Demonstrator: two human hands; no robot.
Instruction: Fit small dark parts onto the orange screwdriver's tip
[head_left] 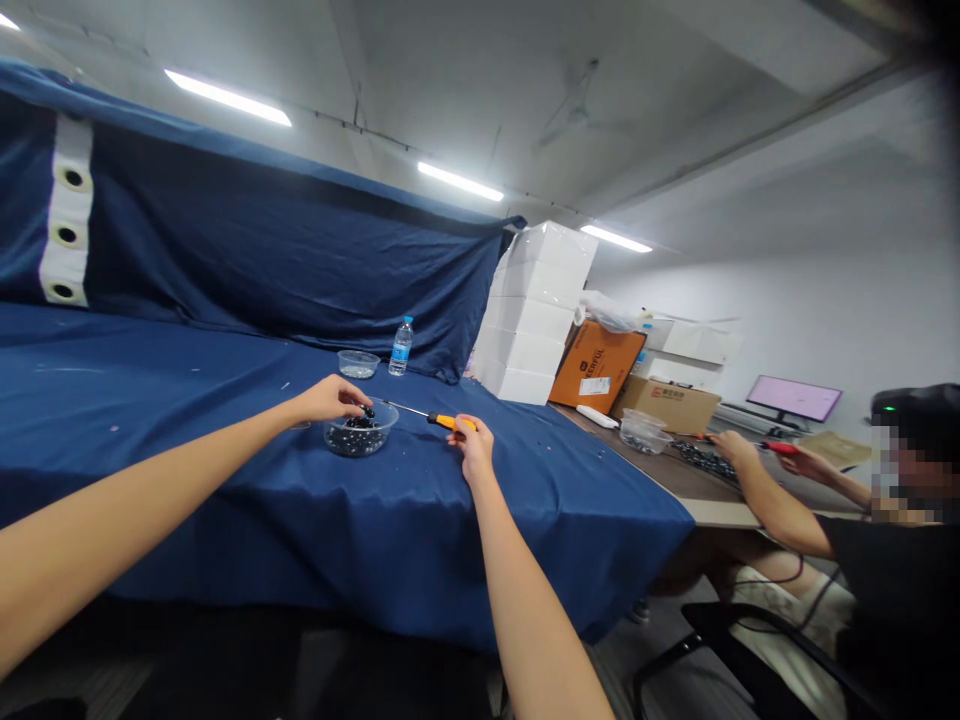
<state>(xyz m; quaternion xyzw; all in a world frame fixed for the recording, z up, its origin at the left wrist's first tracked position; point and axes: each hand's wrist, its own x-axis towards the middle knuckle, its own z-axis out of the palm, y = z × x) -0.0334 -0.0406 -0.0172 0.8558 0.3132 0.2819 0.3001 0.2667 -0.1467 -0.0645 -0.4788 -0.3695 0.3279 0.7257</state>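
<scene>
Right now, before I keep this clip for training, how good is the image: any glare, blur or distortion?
In the head view, the ceiling strip lights glare white, the wide lens bends the blue cloth, and the top-right corner falls dark and soft. The clear bowl stays fairly sharp; a pixelated patch partly covers the seated person.

Three clear bowls [361,432], one water bottle [401,347], one screwdriver [450,422], two cardboard boxes [596,366] and one monitor [793,398].

dark pieces [352,440] in bowl [382,425] unclear, seated co-worker [892,560] cut off
</scene>
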